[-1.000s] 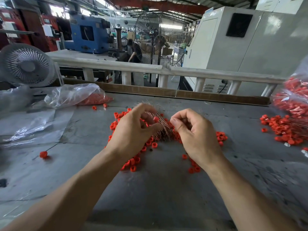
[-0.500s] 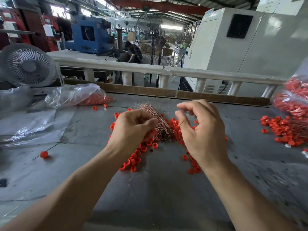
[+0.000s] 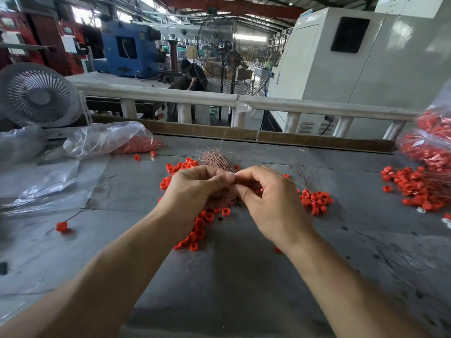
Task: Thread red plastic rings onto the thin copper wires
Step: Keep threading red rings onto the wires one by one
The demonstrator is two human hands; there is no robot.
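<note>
Though the grey metal counter [image 3: 231,276] carries a heap of ringed wires at its right edge [image 3: 424,189], most loose red plastic rings [image 3: 316,200] lie unthreaded, so much seems left; the left hand [image 3: 195,189] holds the thin copper wire bundle [image 3: 216,159] while the right hand's [image 3: 271,201] grip pinches narrowly there, its contents hidden.

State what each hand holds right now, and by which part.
The left hand grips the wire bundle by its lower end; the tips fan out above. The right hand pinches at the same spot beside the left thumb; what it pinches cannot be told.
</note>
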